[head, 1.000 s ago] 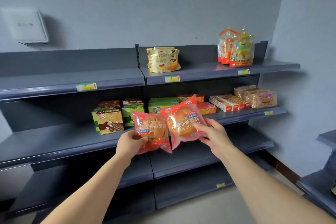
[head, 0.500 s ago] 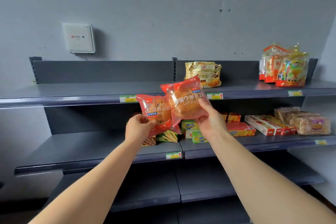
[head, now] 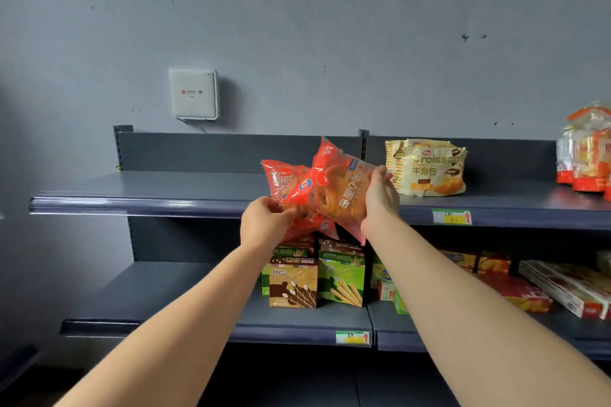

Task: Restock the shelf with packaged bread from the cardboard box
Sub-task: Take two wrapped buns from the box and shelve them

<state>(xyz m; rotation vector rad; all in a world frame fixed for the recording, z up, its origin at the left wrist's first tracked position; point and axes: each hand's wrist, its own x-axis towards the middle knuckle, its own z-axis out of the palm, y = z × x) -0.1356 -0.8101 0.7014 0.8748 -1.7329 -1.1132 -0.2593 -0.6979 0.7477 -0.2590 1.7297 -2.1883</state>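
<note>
Fingers of our left hand (head: 264, 221) pinch the lower edge of one red bread pack (head: 281, 180), while our right hand (head: 378, 196) curls round the far end of a second pack (head: 334, 190) that overlaps the first. Both packs hang in the air just over the front lip of the top shelf (head: 139, 200), left of the croissant bag (head: 426, 167). We should set them flat on the bare metal one at a time, labels outward, gripping lightly: the film is thin, glossy and crinkly, the buns inside soft, round and easily squashed. No box is in view.
</note>
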